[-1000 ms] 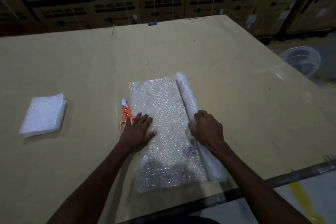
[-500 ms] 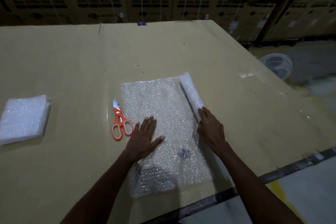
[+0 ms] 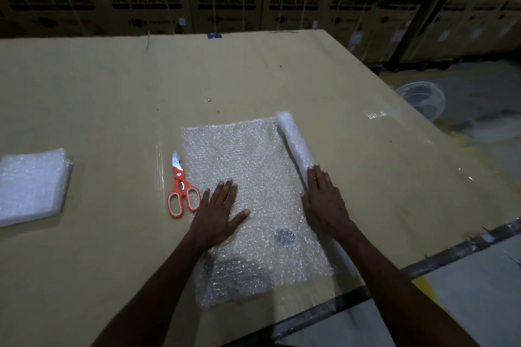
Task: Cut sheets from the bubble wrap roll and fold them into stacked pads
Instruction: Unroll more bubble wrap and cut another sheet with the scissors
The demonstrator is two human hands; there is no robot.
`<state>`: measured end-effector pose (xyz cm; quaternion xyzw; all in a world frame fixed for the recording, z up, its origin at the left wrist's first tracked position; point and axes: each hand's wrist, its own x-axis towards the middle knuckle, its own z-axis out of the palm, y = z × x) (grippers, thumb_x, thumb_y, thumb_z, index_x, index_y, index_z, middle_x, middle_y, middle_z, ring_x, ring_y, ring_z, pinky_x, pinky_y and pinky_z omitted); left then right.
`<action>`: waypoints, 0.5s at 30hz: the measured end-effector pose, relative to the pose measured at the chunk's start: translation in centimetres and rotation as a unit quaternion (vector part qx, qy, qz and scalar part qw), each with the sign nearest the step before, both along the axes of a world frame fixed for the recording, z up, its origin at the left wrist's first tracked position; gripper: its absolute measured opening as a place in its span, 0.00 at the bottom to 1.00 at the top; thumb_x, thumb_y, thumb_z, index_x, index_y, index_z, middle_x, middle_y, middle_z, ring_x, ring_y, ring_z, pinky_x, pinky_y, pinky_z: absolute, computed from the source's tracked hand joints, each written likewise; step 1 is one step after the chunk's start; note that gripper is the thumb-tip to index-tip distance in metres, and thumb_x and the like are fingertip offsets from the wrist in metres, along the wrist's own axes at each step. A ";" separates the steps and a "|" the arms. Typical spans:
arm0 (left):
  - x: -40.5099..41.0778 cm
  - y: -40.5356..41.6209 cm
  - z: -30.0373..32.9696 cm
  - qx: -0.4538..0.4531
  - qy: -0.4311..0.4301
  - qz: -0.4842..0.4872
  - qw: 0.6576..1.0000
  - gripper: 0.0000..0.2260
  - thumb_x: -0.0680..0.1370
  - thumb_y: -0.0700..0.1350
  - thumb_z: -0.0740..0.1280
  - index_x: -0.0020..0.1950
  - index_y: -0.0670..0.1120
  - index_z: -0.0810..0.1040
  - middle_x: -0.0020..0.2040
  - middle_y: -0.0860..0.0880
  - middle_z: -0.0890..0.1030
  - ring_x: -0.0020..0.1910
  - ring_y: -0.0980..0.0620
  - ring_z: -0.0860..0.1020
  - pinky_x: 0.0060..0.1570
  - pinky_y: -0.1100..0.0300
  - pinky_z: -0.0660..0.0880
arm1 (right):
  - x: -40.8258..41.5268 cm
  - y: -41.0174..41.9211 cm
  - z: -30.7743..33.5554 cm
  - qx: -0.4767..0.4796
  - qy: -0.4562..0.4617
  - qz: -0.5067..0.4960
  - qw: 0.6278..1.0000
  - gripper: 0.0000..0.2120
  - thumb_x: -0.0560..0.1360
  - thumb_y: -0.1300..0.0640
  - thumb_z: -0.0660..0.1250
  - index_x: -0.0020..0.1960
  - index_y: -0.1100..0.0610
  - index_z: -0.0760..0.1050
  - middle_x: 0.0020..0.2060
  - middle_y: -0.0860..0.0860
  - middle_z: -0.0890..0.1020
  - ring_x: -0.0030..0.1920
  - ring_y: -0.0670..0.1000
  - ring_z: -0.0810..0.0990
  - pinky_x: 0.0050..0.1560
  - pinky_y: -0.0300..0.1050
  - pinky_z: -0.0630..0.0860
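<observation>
An unrolled stretch of bubble wrap [image 3: 253, 166] lies flat on the cardboard-covered table [image 3: 112, 93], still joined to the thin roll [image 3: 293, 138] along its right side. My left hand [image 3: 220, 211] presses flat on the sheet near its left edge, fingers straight. My right hand [image 3: 324, 200] lies flat on the roll's near part, fingers straight along it. Orange-handled scissors [image 3: 180, 191] lie closed just left of the sheet, beside my left hand. A stack of folded bubble-wrap pads [image 3: 31, 186] sits at the far left.
Stacked washing-machine cartons [image 3: 225, 3] line the wall behind the table. A white fan [image 3: 423, 98] stands on the floor to the right. The table's metal-trimmed near edge [image 3: 451, 253] runs diagonally at lower right.
The roll has been pushed right, widening the unrolled sheet. My right hand went from curled on the roll to flat on it. My left hand slid further onto the sheet.
</observation>
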<state>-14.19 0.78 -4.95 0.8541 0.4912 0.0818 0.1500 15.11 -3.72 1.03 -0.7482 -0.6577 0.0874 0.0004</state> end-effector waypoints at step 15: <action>-9.0 -1.9 3.0 0.033 -0.137 0.105 0.984 0.31 0.82 0.65 0.49 0.78 0.46 0.63 0.78 0.47 0.65 0.78 0.48 0.60 0.75 0.45 0.58 | -13.8 1.9 1.5 0.096 0.159 0.137 0.973 0.27 0.83 0.45 0.62 0.75 0.62 0.69 0.71 0.60 0.74 0.71 0.60 0.72 0.65 0.54 0.71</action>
